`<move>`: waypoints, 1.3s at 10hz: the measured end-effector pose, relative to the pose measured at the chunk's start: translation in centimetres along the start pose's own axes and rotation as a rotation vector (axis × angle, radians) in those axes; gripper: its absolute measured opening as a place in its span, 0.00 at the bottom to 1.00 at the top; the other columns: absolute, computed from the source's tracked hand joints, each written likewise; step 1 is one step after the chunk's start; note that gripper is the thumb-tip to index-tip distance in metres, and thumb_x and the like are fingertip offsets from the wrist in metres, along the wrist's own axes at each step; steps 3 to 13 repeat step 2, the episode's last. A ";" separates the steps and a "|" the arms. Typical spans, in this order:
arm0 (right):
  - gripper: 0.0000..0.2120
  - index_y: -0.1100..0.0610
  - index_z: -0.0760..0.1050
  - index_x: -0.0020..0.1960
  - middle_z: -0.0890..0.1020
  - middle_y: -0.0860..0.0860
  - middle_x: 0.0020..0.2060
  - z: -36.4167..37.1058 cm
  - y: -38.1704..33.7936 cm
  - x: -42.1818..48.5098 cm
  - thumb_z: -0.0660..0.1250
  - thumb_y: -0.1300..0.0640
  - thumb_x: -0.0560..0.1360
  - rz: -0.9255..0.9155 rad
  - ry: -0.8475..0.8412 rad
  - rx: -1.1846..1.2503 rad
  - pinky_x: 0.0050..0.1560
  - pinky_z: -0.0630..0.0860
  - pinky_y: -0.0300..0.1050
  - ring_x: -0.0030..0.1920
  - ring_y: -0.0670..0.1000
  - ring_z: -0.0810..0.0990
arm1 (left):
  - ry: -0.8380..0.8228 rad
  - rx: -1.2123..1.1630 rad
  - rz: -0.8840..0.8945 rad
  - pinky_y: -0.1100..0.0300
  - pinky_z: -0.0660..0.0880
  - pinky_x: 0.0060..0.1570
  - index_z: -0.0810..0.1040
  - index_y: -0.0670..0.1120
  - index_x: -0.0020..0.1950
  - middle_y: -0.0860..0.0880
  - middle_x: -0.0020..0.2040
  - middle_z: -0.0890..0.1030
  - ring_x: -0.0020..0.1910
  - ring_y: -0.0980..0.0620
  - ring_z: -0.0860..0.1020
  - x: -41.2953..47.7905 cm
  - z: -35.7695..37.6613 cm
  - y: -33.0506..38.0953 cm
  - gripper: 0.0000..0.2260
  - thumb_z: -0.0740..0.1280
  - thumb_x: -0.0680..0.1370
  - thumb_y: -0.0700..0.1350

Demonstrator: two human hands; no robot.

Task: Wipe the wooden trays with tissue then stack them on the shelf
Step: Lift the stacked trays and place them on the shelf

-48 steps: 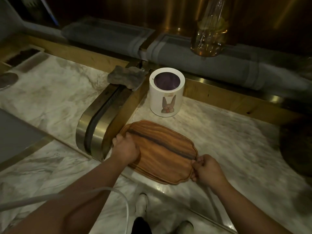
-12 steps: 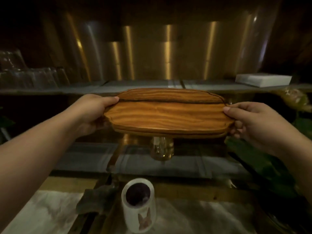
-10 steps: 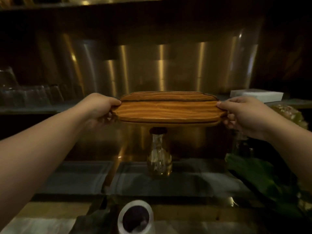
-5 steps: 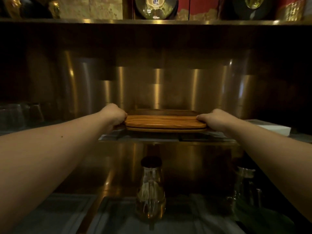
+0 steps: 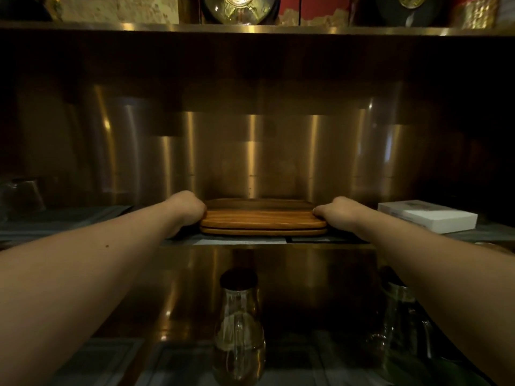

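Two wooden trays (image 5: 262, 222) lie stacked flat on the shelf (image 5: 250, 243), which is lined with a grey cloth, in front of a brass-coloured metal back wall. My left hand (image 5: 186, 208) grips the stack's left end and my right hand (image 5: 338, 214) grips its right end. Both arms reach forward at full stretch. My fingertips are hidden behind the tray edges. No tissue is in view.
A white flat box (image 5: 427, 220) lies on the same shelf to the right. Glassware (image 5: 23, 195) stands dimly at the shelf's far left. Below hang or stand a glass carafe (image 5: 239, 327) and a second glass vessel (image 5: 401, 321). A higher shelf (image 5: 250, 27) holds bottles and boxes.
Both hands lifted the stacked trays from the marble counter up to shelf height and set them down on the shelf. My view has risen with them.
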State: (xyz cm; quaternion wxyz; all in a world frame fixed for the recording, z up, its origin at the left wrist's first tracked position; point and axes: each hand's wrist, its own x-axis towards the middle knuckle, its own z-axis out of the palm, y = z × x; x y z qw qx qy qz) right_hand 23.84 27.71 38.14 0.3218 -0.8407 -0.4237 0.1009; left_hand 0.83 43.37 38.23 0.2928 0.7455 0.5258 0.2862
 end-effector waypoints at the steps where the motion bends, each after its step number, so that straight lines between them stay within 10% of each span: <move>1: 0.14 0.58 0.78 0.45 0.78 0.57 0.46 0.0 0.0 0.6 0.59 0.50 0.79 0.004 -0.061 -0.047 0.47 0.69 0.47 0.47 0.55 0.77 | -0.071 -0.007 -0.010 0.56 0.71 0.36 0.73 0.41 0.42 0.40 0.43 0.76 0.40 0.44 0.75 0.1 -0.2 -0.1 0.06 0.65 0.77 0.43; 13: 0.18 0.60 0.77 0.54 0.77 0.60 0.56 -0.1 -0.4 0.5 0.56 0.47 0.80 0.017 -0.051 -0.158 0.56 0.70 0.48 0.56 0.58 0.76 | -0.080 -0.080 0.000 0.56 0.71 0.34 0.75 0.39 0.46 0.41 0.40 0.76 0.38 0.45 0.75 -0.3 -0.7 0.0 0.08 0.65 0.77 0.44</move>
